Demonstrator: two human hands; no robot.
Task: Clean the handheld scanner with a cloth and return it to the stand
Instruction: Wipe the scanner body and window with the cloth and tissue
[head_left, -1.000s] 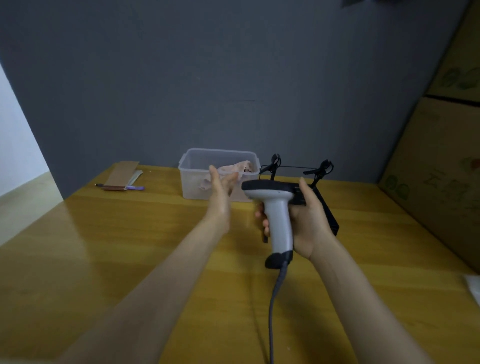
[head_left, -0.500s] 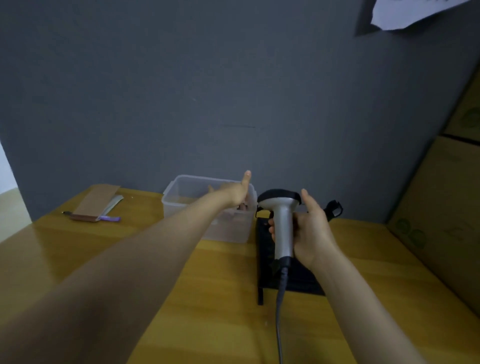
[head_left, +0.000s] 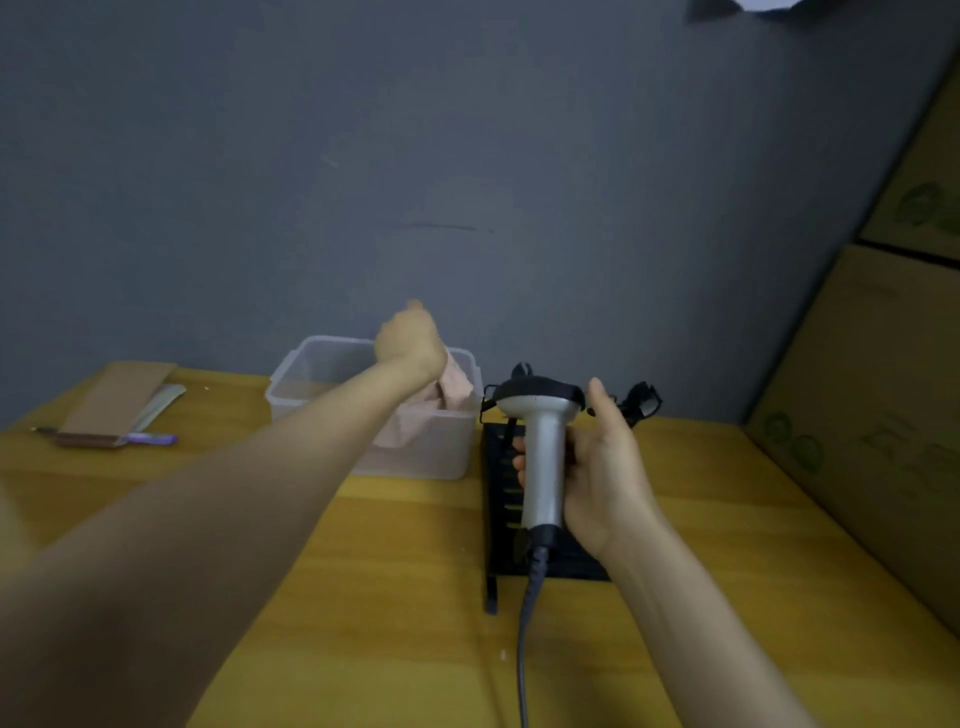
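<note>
Cardboard boxes (head_left: 883, 415) stacked at 3 o'clock, grey wall (head_left: 467, 156) at 12. Yellow table (head_left: 389, 623) holds a clear tub (head_left: 311, 384) at 11, black stand (head_left: 498, 499) just right of it, cardboard strip and pen (head_left: 148, 439) at 9. Left forearm crosses in front of the tub. Left hand (head_left: 410, 338) fisted on the pink cloth (head_left: 452, 389) in the tub; 0.5 s ago it was open, reaching. Right hand (head_left: 597, 467) grips the scanner (head_left: 543, 447) upright over the stand, cable (head_left: 524, 649) hanging to 6.
</note>
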